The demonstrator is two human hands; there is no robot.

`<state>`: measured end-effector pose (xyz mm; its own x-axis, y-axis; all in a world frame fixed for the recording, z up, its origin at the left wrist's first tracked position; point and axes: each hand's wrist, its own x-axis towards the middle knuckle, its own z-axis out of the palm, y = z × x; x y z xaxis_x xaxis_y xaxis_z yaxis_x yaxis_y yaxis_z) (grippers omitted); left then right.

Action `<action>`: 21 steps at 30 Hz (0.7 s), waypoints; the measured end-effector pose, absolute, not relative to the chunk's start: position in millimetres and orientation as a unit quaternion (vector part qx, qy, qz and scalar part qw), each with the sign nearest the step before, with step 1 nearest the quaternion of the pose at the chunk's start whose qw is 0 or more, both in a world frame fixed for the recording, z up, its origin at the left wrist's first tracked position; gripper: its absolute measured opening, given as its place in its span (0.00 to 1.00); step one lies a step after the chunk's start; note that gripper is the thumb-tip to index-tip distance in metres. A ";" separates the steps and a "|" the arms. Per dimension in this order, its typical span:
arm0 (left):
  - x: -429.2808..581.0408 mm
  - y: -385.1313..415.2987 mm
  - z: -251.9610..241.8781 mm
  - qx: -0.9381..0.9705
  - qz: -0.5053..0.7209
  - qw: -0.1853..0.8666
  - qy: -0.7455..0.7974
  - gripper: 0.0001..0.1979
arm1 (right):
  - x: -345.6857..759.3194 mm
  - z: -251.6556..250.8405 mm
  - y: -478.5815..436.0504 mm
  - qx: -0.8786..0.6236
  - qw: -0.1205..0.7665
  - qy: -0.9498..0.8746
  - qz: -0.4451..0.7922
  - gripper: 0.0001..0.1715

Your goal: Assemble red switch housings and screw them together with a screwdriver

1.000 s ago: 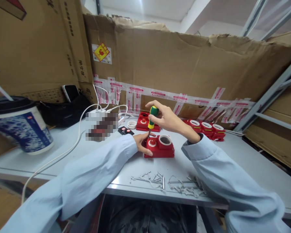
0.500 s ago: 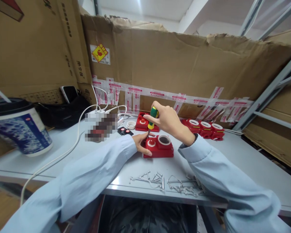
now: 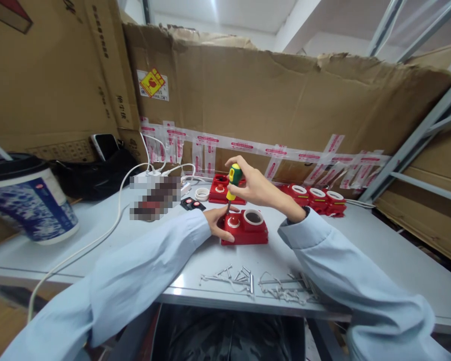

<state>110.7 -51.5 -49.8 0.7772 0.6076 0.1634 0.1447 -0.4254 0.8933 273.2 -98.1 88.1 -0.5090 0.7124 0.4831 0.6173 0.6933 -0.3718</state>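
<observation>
Screwdriver (image 3: 234,176) gripped in R hand (image 3: 251,184) abv red box (image 3: 246,237); L hand (image 3: 215,223) clasping L end.

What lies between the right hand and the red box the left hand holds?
The screwdriver, its shaft pointing down at the red box, as the head view shows.
</observation>
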 end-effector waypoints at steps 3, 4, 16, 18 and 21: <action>110.5 -51.6 -50.4 0.809 0.241 0.483 0.232 0.45 | 278.4 87.7 -96.2 -0.304 0.307 -0.884 0.175 0.20; 110.2 -51.4 -50.8 0.808 0.241 0.484 0.234 0.45 | 278.3 86.2 -95.8 -0.309 0.316 -0.882 0.162 0.17; 110.7 -52.1 -48.8 0.807 0.232 0.484 0.245 0.45 | 279.1 83.9 -95.4 -0.306 0.322 -0.883 0.152 0.23; 110.5 -51.9 -49.6 0.808 0.235 0.484 0.240 0.44 | 280.0 84.0 -94.7 -0.287 0.318 -0.885 0.183 0.22; 109.8 -50.9 -51.7 0.809 0.244 0.480 0.236 0.44 | 274.1 76.9 -93.4 -0.359 0.350 -0.861 0.081 0.20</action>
